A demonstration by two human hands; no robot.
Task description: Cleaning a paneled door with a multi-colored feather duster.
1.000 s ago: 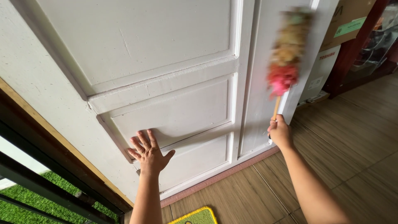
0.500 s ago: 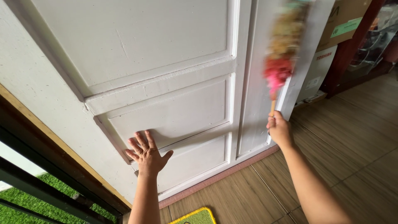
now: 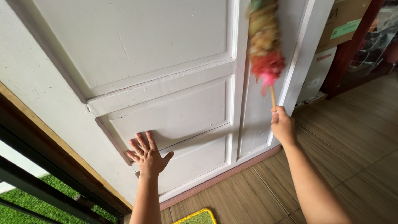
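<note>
Duster swung left vs earlier, top cut off, blurred; right hand grips stick.

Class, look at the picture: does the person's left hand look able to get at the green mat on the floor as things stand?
Probably yes. The left hand lies flat on the white door, holding nothing, and the green mat lies on the floor just below it with nothing in between.

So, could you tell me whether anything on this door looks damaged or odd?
Yes: a dark diagonal crack runs across the white door's lower panel, just right of the left hand. The paint also looks scuffed.
</note>
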